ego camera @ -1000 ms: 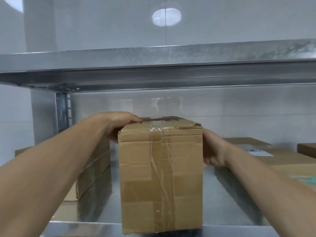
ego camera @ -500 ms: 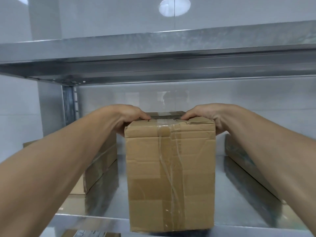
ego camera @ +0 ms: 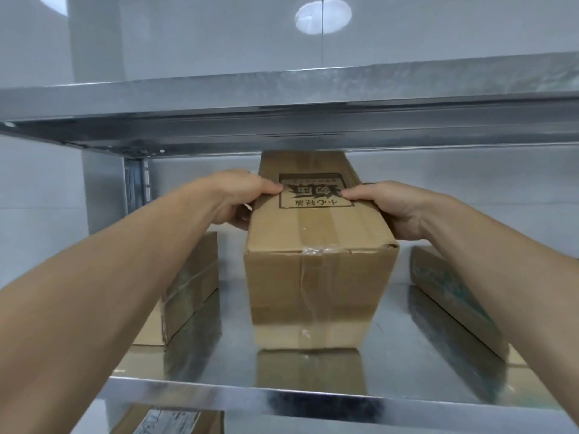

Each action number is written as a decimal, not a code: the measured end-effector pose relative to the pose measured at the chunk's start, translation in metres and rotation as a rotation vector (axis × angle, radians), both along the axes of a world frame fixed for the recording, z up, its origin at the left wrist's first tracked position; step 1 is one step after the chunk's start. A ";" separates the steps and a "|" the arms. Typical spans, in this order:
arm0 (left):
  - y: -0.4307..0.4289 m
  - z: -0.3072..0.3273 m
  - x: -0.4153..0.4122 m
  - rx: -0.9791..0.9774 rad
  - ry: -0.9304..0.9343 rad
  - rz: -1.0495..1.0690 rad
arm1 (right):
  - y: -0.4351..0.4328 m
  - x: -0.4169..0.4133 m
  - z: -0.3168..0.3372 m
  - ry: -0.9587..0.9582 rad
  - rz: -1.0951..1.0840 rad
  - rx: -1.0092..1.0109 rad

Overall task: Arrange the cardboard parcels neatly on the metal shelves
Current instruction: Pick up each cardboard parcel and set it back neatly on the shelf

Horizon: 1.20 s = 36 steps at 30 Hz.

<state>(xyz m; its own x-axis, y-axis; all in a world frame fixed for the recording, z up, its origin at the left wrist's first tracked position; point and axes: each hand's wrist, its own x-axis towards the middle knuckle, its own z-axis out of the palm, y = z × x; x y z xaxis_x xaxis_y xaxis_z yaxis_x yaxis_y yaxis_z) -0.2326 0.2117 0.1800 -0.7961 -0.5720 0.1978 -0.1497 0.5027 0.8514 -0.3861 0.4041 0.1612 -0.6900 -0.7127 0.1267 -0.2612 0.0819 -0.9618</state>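
Note:
A tall taped cardboard parcel (ego camera: 316, 289) stands on the metal shelf (ego camera: 313, 399), set back from the front edge. A black printed label shows on its top face. My left hand (ego camera: 241, 198) grips its upper left edge, thumb on top and fingers down the side. My right hand (ego camera: 388, 208) grips the upper right edge the same way. Both forearms reach in from the near corners.
A flat cardboard box (ego camera: 188, 286) lies on the shelf to the left, and another flat box (ego camera: 454, 302) with green print lies to the right. The upper shelf (ego camera: 282, 111) hangs low over the parcel. A labelled box (ego camera: 169, 422) sits on the level below.
The parcel has slid deeper onto the shelf, away from the front edge, so its top face shows. My right hand moved from its side to its top edge.

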 end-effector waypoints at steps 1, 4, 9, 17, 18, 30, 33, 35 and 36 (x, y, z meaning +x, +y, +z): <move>0.000 0.000 0.000 -0.010 0.008 -0.008 | -0.001 -0.001 -0.002 0.020 0.000 -0.022; 0.001 -0.007 0.000 0.000 0.056 -0.026 | -0.001 -0.006 -0.013 0.050 0.017 -0.092; 0.001 -0.012 0.002 0.000 0.109 -0.072 | 0.001 -0.016 -0.026 0.109 0.070 -0.178; -0.006 -0.030 -0.004 -0.068 0.221 -0.096 | -0.002 -0.019 -0.039 0.211 0.149 -0.197; -0.008 -0.034 -0.007 -0.074 0.232 -0.104 | -0.004 -0.021 -0.041 0.229 0.146 -0.200; -0.020 -0.113 -0.031 -0.277 0.316 -0.140 | -0.016 -0.020 -0.107 0.548 -0.052 -0.098; -0.024 -0.122 -0.036 -0.163 0.370 -0.141 | -0.019 -0.030 -0.121 0.451 -0.051 -0.154; -0.027 -0.120 -0.036 -0.082 0.401 -0.125 | -0.018 -0.034 -0.121 0.414 -0.096 -0.218; -0.027 -0.117 -0.034 -0.037 0.417 -0.124 | -0.018 -0.033 -0.119 0.395 -0.123 -0.246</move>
